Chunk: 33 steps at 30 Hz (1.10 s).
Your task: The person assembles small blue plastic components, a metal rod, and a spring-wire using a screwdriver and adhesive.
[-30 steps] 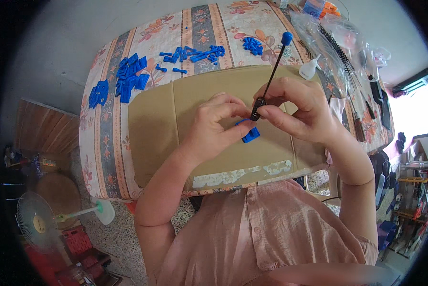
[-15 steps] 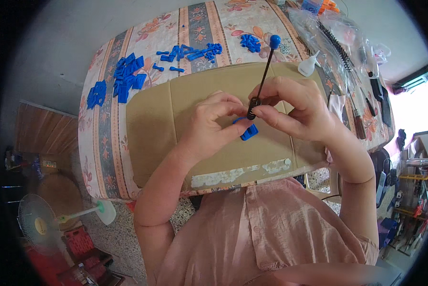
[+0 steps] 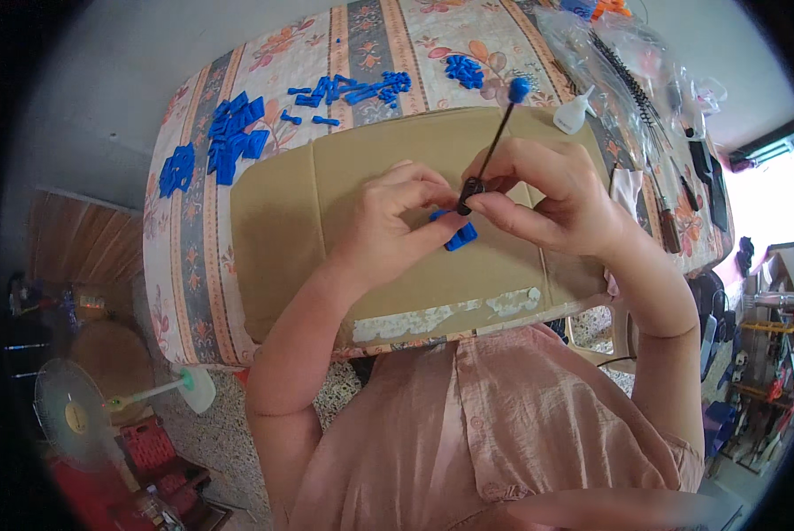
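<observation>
Over the cardboard sheet (image 3: 388, 274), both my hands meet around a thin dark rod (image 3: 498, 137) with a blue ball (image 3: 519, 89) on its upper end. A black coil spring (image 3: 470, 192) surrounds the rod's lower part. My right hand (image 3: 552, 196) is closed, pinching the spring between thumb and fingers. My left hand (image 3: 404, 217) is closed too, its thumb and fingers around a small blue plastic part (image 3: 460, 237) at the spring's lower end. The fingers partly hide this part, so how it joins the rod cannot be seen.
Blue plastic pieces (image 3: 235, 133) lie in several groups along the table's far side. A white squeeze bottle (image 3: 574, 113) stands past the cardboard's far right corner. Further right are plastic bags (image 3: 649, 66), long springs (image 3: 622, 75) and a wooden-handled tool (image 3: 669, 232).
The rod leans slightly more to the right, and its blue ball sits a little lower. My hands keep their grips. The whole view has shifted slightly.
</observation>
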Available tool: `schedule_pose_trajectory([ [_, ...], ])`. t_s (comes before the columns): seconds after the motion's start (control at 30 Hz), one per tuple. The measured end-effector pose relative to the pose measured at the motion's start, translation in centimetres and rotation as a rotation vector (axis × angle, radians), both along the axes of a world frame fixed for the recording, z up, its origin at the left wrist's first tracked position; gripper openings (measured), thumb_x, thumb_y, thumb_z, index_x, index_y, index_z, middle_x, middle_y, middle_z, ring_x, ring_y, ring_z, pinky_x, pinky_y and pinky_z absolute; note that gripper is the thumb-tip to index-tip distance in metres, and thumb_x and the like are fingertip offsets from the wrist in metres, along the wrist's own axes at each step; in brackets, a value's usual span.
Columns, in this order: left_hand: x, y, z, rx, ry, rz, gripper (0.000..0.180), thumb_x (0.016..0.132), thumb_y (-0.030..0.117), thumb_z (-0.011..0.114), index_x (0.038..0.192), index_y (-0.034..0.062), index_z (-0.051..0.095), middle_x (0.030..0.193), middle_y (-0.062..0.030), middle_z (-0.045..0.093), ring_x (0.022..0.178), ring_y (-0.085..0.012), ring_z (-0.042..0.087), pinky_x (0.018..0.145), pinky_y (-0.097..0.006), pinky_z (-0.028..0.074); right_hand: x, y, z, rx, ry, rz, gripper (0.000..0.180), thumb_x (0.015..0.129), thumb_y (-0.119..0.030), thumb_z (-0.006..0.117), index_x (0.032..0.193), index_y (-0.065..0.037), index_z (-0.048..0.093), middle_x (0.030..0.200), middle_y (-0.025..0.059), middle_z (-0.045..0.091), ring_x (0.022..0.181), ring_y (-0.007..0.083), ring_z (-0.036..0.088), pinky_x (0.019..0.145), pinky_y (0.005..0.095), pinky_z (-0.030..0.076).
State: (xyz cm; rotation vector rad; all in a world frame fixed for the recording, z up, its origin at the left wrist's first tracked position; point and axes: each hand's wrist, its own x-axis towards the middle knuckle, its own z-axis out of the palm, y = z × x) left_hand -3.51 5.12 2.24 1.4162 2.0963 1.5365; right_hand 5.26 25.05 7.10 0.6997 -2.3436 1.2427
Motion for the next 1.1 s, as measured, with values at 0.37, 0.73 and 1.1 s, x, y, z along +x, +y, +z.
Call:
schedule_pose_trajectory([
  [0.37, -0.05, -0.23, 0.13, 0.013, 0.042, 0.007, 0.014, 0.076, 0.004, 0.076, 0.088, 0.0009, 0.071, 0.09, -0.0085, 0.066, 0.088, -0.023, 0.065, 0.079, -0.033, 0.051, 0.14, -0.36, 0.38, 0.008, -0.031, -0.027, 0.014, 0.087, -0.009, 0.07, 0.094, -0.001, 0.062, 0.076, 0.0101, 0.066, 0.066, 0.0212, 0.068, 0.059, 0.0297, 0.054],
  [0.73, -0.1, -0.22, -0.03, 0.033, 0.052, -0.01, 0.015, 0.077, 0.005, 0.075, 0.09, 0.0, 0.069, 0.091, -0.0087, 0.066, 0.087, -0.0216, 0.065, 0.077, -0.032, 0.051, -0.09, -0.21, 0.31, 0.015, -0.009, -0.009, 0.015, 0.088, -0.009, 0.069, 0.095, 0.001, 0.062, 0.078, 0.009, 0.067, 0.068, 0.0183, 0.068, 0.062, 0.0299, 0.057],
  [1.1, -0.16, 0.03, -0.52, 0.066, 0.111, -0.031, 0.014, 0.08, 0.006, 0.075, 0.09, -0.001, 0.069, 0.092, -0.0094, 0.066, 0.087, -0.0227, 0.065, 0.079, -0.032, 0.05, 0.07, -0.13, -0.34, -0.027, -0.013, -0.028, 0.015, 0.089, -0.011, 0.069, 0.096, 0.0, 0.063, 0.076, 0.0061, 0.067, 0.071, 0.0116, 0.066, 0.063, 0.0261, 0.054],
])
